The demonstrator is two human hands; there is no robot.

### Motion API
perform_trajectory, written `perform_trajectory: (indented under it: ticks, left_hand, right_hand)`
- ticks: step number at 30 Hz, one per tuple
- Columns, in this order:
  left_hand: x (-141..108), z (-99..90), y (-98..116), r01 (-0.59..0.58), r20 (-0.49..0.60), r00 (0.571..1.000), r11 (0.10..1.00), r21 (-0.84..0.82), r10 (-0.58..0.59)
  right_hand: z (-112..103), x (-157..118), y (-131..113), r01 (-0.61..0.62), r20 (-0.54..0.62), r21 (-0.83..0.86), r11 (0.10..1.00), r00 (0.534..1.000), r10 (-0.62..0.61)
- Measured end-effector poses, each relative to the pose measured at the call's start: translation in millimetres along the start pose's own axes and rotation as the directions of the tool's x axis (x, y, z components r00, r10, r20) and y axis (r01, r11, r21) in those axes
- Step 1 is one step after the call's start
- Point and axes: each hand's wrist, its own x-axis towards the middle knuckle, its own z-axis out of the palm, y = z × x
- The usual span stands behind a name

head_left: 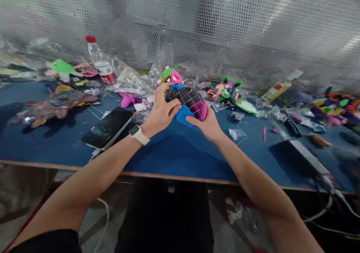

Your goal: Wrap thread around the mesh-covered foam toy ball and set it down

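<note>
A black piece with a white criss-cross line pattern is held up above the blue table. It has a magenta part at its right and blue parts at its top and lower left. My left hand is closed on its left side, with a white-strapped watch on the wrist. Around the lower right side, my right hand grips the magenta and blue parts. Just behind the piece lies a pink and green figure.
A dark phone and a red-capped bottle are at the left. Colourful figures and plastic scraps line the back by a perforated metal panel. A black and white device with cables sits at the right.
</note>
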Motion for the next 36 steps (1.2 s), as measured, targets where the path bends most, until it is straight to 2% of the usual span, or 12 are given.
perform_trajectory:
  ticks: [4, 8, 9, 11, 13, 15, 23, 27, 29, 33, 36]
  left_hand:
    - [2, -2.3, 6, -0.006, -0.017, 1.0, 0.998, -0.064, 0.005]
    - [2, -7.5, 7, -0.081, -0.11, 0.991, 0.992, -0.098, 0.07]
    - [2, -8.8, 6, -0.115, -0.098, 0.99, 0.989, -0.094, 0.106]
    - [2, -10.7, 5, -0.205, 0.0, 0.979, 0.974, -0.093, 0.206]
    - [3, -11.6, 6, -0.278, 0.133, 0.947, 0.954, -0.111, 0.291]
    - [5, -11.9, 7, -0.311, 0.202, 0.921, 0.942, -0.128, 0.332]
    - [7, -13.2, 11, -0.365, 0.227, 0.899, 0.927, -0.081, 0.374]
    - [4, -10.9, 15, -0.371, 0.205, 0.907, 0.928, -0.025, 0.368]
    - [2, -10.1, 17, -0.413, 0.219, 0.887, 0.91, -0.02, 0.407]
    - [-1, -11.3, 21, -0.566, 0.285, 0.798, 0.823, 0.054, 0.531]
    - [-3, -13.5, 23, -0.612, 0.303, 0.777, 0.775, 0.157, 0.552]
  right_hand:
    - [1, 0, 2, -0.064, 0.008, 0.128, 0.99, 0.998, 0.063]
    - [8, -2, -7, -0.155, 0.03, 0.276, 0.949, 0.988, 0.153]
    - [10, -2, -9, -0.172, 0.038, 0.301, 0.938, 0.985, 0.168]
    - [12, -2, -12, -0.192, 0.037, 0.346, 0.918, 0.981, 0.191]
    - [12, -2, -11, -0.194, 0.01, 0.378, 0.905, 0.979, 0.205]
    - [12, -1, -9, -0.185, -0.028, 0.387, 0.903, 0.977, 0.212]
    - [11, 1, -7, -0.158, -0.089, 0.365, 0.918, 0.975, 0.204]
    - [10, 2, -10, -0.203, -0.079, 0.428, 0.881, 0.962, 0.26]
    - [11, 0, -12, -0.241, -0.063, 0.48, 0.844, 0.95, 0.307]
    - [15, -4, -16, -0.341, 0.047, 0.562, 0.754, 0.923, 0.382]
    - [18, -5, -20, -0.408, 0.138, 0.593, 0.694, 0.901, 0.412]
